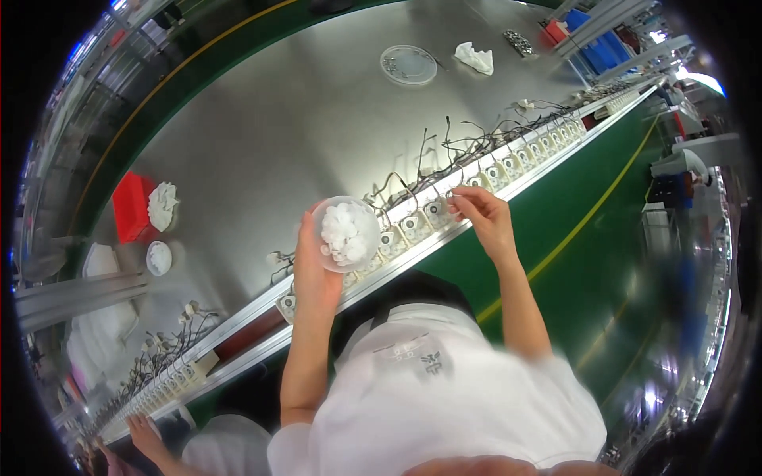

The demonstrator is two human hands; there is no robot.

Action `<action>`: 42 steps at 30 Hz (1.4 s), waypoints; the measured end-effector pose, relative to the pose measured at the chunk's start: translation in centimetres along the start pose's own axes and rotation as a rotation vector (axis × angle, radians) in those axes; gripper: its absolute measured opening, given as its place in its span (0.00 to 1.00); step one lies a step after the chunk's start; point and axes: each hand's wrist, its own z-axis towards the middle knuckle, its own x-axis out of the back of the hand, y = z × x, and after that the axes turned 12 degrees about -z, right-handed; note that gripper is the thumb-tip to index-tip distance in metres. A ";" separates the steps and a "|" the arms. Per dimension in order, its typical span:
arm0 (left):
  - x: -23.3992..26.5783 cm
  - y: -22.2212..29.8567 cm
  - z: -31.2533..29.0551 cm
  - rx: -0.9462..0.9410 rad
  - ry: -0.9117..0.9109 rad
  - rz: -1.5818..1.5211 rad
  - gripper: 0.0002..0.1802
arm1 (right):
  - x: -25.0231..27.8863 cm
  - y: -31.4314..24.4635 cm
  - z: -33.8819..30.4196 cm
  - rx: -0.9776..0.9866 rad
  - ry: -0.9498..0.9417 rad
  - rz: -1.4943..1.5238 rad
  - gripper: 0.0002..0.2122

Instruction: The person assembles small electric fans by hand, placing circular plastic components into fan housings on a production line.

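Note:
My left hand [306, 258] is closed around the side of a translucent round bowl [372, 240], which it holds up over the near edge of the metal table. Small white pieces [344, 228] are heaped in that bowl. Over to the right, my right hand [487, 218] has its thumb and fingertips pinched together just above a row of small white housings [412, 228]. Whatever sits between those fingertips is too small to make out. The housings stand side by side in a long rail, each with a dark round centre, and dark cables [452, 151] spread from them onto the table.
A shallow clear dish [409, 63] with small parts and a crumpled white cloth [475, 58] lie at the back. At left are a red bin [132, 208], a crumpled white bag [163, 205] and a small bowl of white pieces [159, 259]. A co-worker's hand [146, 435] reaches the rail at lower left.

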 end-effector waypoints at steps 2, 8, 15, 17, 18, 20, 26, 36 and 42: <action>-0.5 -0.1 -0.2 0.008 0.002 0.001 0.21 | 1.4 1.7 -0.3 0.075 0.107 -0.268 0.06; -0.7 -0.3 -0.3 0.010 -0.010 0.055 0.21 | 1.3 3.3 0.0 0.301 0.286 -0.620 0.05; -0.9 -0.6 -0.6 -0.006 -0.010 0.109 0.21 | 0.8 3.3 0.6 0.388 0.288 -0.662 0.04; -1.0 -0.7 -0.8 -0.007 -0.002 0.110 0.21 | 0.9 3.2 0.6 0.372 0.283 -0.666 0.04; -1.1 -0.8 -0.8 -0.009 0.005 0.109 0.21 | 1.0 3.2 0.6 0.379 0.276 -0.653 0.04; -0.9 -0.9 -0.7 -0.003 -0.001 0.096 0.21 | 1.0 3.4 0.7 0.385 0.268 -0.641 0.04; -1.0 -1.1 -0.8 0.004 -0.006 0.093 0.21 | 0.8 4.0 0.6 0.389 0.315 -0.594 0.04; -1.4 -1.6 -1.0 -0.046 0.010 0.140 0.21 | 0.5 4.6 -1.0 0.721 0.354 -0.948 0.09; -1.7 -2.7 -0.4 -0.037 -0.007 0.170 0.21 | 1.4 3.4 1.7 0.525 0.209 -0.878 0.05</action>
